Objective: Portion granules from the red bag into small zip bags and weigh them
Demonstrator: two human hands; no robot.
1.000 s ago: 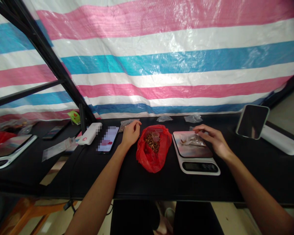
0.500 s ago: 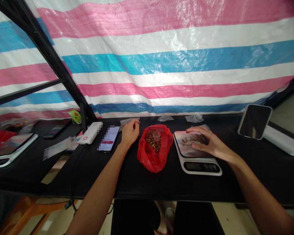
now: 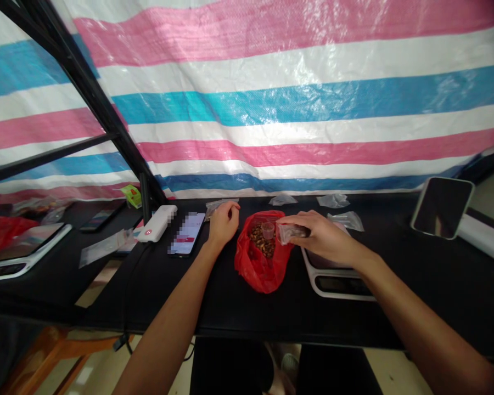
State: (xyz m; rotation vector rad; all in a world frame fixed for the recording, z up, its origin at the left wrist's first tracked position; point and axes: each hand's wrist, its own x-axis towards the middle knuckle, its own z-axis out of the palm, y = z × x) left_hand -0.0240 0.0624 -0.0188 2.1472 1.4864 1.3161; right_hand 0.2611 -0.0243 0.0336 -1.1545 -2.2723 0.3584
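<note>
My right hand (image 3: 323, 233) grips a small clear plastic bag (image 3: 287, 233) with something brown inside. It holds the bag above the right rim of a red plastic bag (image 3: 263, 277). The red bag stands open, with brown nuts or beans (image 3: 261, 241) and a small clear plastic cup (image 3: 267, 229) in it. Partly under my right forearm lies a white kitchen scale (image 3: 313, 277). To the left of the red bag, my left hand (image 3: 223, 222) rests on the table with fingers curled, beside a clear plastic bag (image 3: 216, 206); whether it holds anything is hidden.
Clear plastic bags (image 3: 283, 199) lie along the back of the black table (image 3: 226, 296). Left of my left hand are a phone (image 3: 193, 227) and a white power bank (image 3: 158, 222). A propped phone (image 3: 442, 208) stands at right; another scale (image 3: 45, 252) is far left.
My right hand has moved left from over the scale to the red bag, carrying the small clear bag. The left hand stays in its place. The view has shifted slightly.
</note>
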